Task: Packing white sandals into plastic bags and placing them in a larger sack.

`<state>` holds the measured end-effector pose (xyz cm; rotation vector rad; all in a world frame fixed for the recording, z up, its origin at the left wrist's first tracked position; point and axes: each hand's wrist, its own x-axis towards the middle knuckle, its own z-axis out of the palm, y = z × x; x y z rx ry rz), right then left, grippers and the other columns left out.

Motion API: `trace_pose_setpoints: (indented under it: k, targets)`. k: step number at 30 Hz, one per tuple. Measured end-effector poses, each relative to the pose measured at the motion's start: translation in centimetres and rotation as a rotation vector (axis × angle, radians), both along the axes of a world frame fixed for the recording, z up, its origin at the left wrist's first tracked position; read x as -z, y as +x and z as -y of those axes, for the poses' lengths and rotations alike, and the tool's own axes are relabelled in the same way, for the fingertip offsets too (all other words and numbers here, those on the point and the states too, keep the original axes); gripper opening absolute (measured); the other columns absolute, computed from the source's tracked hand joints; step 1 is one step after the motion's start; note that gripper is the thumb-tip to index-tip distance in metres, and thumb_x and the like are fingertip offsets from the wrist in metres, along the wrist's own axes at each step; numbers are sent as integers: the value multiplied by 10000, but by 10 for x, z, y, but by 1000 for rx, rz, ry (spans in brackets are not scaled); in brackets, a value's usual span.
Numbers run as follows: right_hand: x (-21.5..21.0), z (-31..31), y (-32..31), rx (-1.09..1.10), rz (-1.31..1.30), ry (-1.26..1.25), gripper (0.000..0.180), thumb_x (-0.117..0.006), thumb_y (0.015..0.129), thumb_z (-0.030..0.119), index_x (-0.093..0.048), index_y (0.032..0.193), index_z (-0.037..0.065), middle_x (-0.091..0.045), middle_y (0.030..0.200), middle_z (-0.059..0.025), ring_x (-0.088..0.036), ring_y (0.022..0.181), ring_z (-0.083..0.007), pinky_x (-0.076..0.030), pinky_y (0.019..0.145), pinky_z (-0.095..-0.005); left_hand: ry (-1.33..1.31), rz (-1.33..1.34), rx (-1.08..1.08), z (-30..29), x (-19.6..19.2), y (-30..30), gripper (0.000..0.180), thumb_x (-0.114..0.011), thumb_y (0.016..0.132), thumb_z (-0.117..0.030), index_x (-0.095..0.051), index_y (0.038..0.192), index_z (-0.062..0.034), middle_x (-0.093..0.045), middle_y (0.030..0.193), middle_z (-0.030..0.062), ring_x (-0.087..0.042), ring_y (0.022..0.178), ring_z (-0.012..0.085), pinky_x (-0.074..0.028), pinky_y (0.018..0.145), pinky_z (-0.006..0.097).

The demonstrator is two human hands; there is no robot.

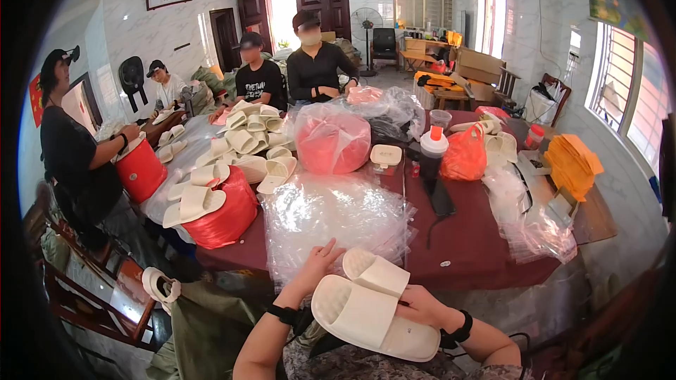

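Observation:
A pair of cream slippers [377, 306] lies across my lap side of the table, toes pointing toward me and to the right. My right hand [424, 307] grips the pair from the right, its thumb and fingers partly hidden by the straps. To the left, my left hand [318, 265] reaches over the near edge of a stack of clear plastic bags [331, 211] with fingers stretched out and nothing visible in them. Whether its fingertips touch the bags, I cannot tell.
Cream slippers [246, 139] pile up at the left, some on a red wrapped bundle [224, 214]. Beyond the bags sits a pink bundle in plastic [331, 142]. A bottle [433, 144], a phone [440, 198] and an orange bag [465, 155] stand right. Several people work around the table.

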<state>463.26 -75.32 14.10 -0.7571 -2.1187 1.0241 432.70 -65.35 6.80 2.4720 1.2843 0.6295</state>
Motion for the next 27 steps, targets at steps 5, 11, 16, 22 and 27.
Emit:
trace_pose_setpoints:
  k: [5, 11, 16, 22, 27]
  targets:
    - [21, -11, -4, 35, 35, -49, 289, -606, 908, 205, -644, 1136, 32, -638, 1102, -182, -615, 1026, -354, -490, 883, -394, -259, 358, -60, 1, 4, -2, 484, -657, 837, -182, -574, 1313, -158, -338, 1499, 248, -474, 1229, 419, -403, 1043, 425]
    - [27, -10, 0, 158, 29, 172, 278, -605, 908, 220, -654, 1116, 42, -646, 1039, -183, -635, 928, -354, -511, 805, -409, -248, 341, -107, 10, -25, 5, 384, -654, 848, -203, -647, 1228, -153, -411, 1445, 261, -521, 1198, 397, -442, 998, 405]
    - [30, -9, 9, 286, 188, 102, 266, -592, 911, 271, -668, 1009, 35, -654, 877, -170, -633, 808, -345, -506, 699, -421, -191, 294, -144, 10, -32, 5, 314, -659, 857, -195, -685, 1165, -142, -516, 1338, 271, -540, 1174, 380, -442, 980, 387]
    - [34, -7, 18, 274, 207, 44, 273, -593, 911, 276, -667, 1005, 31, -646, 848, -179, -630, 754, -346, -505, 673, -415, 45, 25, -153, 17, -34, 11, 300, -686, 823, -212, -696, 1116, -148, -560, 1307, 213, -568, 1090, 369, -449, 959, 435]
    - [27, -2, 11, 230, 144, 49, 284, -594, 918, 285, -667, 1021, 31, -647, 851, -179, -632, 763, -345, -509, 684, -410, 75, 51, -127, 8, -25, 5, 246, -670, 851, -218, -710, 1081, -142, -589, 1270, 206, -586, 1059, 363, -455, 929, 432]
